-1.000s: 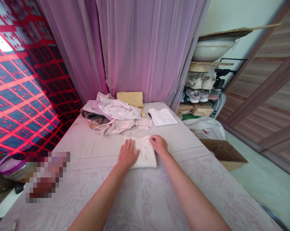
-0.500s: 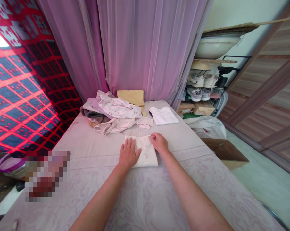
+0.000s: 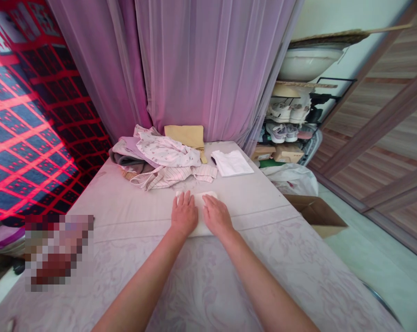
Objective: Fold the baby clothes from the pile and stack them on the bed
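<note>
A folded cream-white cloth (image 3: 200,228), probably a garment, lies flat on the patterned bedspread (image 3: 263,258) in front of me. My left hand (image 3: 185,214) rests palm down on its left part, fingers stretched out. On its right part lies my right hand (image 3: 216,215), also flat, with its fingers extended toward the cloth's far edge. Both hands cover much of the cloth, so its surface shows mainly between them and along the near edge.
Beyond the hands sits a heap of loose clothes (image 3: 167,154), with a folded yellow cloth (image 3: 185,136) behind it. A folded white garment (image 3: 233,163) lies to its right. An open cardboard box (image 3: 315,214) and a shoe rack (image 3: 287,115) stand right of the bed.
My right hand has moved left from the cloth's far right corner and now lies flat on it instead of pinching. My left hand stays on the left part. The view has shifted slightly.
</note>
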`<state>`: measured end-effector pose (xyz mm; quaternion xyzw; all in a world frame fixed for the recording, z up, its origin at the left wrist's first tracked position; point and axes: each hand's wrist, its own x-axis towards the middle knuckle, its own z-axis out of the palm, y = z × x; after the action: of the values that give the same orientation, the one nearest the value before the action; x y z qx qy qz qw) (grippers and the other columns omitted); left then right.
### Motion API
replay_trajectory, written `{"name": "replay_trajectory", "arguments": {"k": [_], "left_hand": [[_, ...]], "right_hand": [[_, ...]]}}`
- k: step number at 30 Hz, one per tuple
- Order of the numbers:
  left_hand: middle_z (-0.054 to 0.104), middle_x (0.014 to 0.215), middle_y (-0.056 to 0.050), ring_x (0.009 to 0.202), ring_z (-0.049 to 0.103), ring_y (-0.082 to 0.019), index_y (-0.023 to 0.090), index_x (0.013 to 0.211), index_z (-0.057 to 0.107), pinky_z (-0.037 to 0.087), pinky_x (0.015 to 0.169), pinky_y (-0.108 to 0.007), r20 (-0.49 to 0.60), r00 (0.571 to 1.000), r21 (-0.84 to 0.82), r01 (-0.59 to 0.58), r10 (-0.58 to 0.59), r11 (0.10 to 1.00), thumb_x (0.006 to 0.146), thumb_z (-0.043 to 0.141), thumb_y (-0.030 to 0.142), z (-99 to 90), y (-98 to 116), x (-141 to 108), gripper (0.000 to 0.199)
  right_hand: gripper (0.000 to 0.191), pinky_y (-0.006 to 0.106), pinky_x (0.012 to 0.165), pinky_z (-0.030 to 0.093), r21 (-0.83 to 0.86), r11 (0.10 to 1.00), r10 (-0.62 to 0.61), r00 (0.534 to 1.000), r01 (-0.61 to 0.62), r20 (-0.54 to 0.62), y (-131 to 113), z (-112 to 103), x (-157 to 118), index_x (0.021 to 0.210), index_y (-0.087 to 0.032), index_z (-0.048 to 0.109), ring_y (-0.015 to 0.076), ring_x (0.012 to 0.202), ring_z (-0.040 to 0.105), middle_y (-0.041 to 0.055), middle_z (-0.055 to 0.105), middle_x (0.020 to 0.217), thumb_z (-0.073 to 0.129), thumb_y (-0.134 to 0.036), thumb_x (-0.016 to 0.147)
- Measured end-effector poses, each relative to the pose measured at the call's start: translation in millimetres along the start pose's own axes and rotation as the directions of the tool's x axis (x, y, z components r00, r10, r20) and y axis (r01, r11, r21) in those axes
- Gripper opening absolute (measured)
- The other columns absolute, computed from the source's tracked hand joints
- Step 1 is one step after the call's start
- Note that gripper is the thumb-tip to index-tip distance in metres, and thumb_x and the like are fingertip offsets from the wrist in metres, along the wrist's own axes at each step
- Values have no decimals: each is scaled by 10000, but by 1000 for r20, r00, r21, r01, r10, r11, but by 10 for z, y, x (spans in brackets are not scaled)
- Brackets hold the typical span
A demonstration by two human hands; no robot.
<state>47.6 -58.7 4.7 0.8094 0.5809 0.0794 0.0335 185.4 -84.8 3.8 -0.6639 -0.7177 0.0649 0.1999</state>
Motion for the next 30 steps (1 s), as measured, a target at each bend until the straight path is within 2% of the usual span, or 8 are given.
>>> {"name": "replay_trajectory", "arguments": {"k": [3, 7, 12, 17, 20, 24, 27, 30], "left_hand": [[396, 1467, -78, 1364, 313, -271, 199, 1353, 468, 255, 1107, -485, 12, 999, -48, -43, 44, 998, 931, 314, 309, 103, -51, -39, 462], [428, 1447, -63, 1355, 324, -276, 211, 1331, 487, 268, 1098, -495, -18, 999, -67, -35, 34, 997, 942, 310, 330, 185, -94, -25, 444], [486, 1395, -82, 1320, 372, -280, 209, 1279, 531, 278, 1091, -493, -98, 994, -90, -51, 42, 995, 934, 353, 323, 82, -106, -76, 405], [466, 1416, -72, 1340, 351, -261, 220, 1311, 504, 250, 1111, -480, -150, 958, -96, -259, 243, 961, 935, 383, 359, 59, -224, -406, 419], [431, 1446, -53, 1343, 352, -263, 249, 1353, 458, 280, 1092, -482, -128, 944, -72, -315, 305, 946, 946, 372, 376, 137, -267, -534, 436], [420, 1454, -46, 1339, 358, -272, 261, 1365, 442, 279, 1086, -504, -93, 954, -46, -290, 285, 956, 948, 378, 354, 157, -259, -558, 432], [418, 1451, -85, 1342, 345, -292, 225, 1347, 464, 241, 1096, -531, -128, 946, -45, -306, 298, 951, 928, 423, 390, 99, -213, -598, 452], [418, 1448, -98, 1357, 315, -293, 227, 1327, 483, 202, 1118, -521, -138, 903, -48, -417, 408, 908, 875, 521, 439, 58, -125, -659, 501]], "right_hand": [[457, 445, 1092, 214, -37, 999, 2, 996, 1, 88, -60, 117, -156, 1364, -219, 443, 217, 1355, 299, 71, 386, 1469, 314, -320, 938], [467, 473, 1096, 195, -55, 998, 12, 991, -4, 131, -21, 168, -166, 1380, -235, 424, 210, 1384, 240, 58, 332, 1500, 296, -340, 943], [451, 451, 1092, 216, -14, 1000, 4, 996, -3, 93, 46, 136, -173, 1361, -231, 451, 203, 1369, 277, 60, 372, 1479, 308, -318, 942], [468, 459, 1107, 178, -6, 999, -39, 998, 40, 52, 54, 144, -354, 1383, -221, 425, 209, 1380, 260, 81, 353, 1487, 333, -326, 935], [474, 505, 1108, 149, -20, 998, -56, 995, 58, 77, 3, 166, -418, 1386, -241, 422, 229, 1395, 225, 75, 319, 1504, 355, -354, 930], [442, 497, 1111, 188, 191, 979, -74, 997, 68, 21, 85, 174, -423, 1323, -245, 503, 223, 1372, 288, 69, 397, 1462, 340, -359, 927], [447, 424, 1065, 331, 551, 834, 82, 988, 5, -134, 327, 142, -423, 1212, -214, 597, 218, 1253, 465, 97, 551, 1326, 342, -432, 915], [470, 414, 909, 479, 856, 503, 419, 899, -117, -124, 573, 85, -433, 1040, -182, 659, 237, 1012, 626, 128, 664, 1126, 450, -553, 841]]}}
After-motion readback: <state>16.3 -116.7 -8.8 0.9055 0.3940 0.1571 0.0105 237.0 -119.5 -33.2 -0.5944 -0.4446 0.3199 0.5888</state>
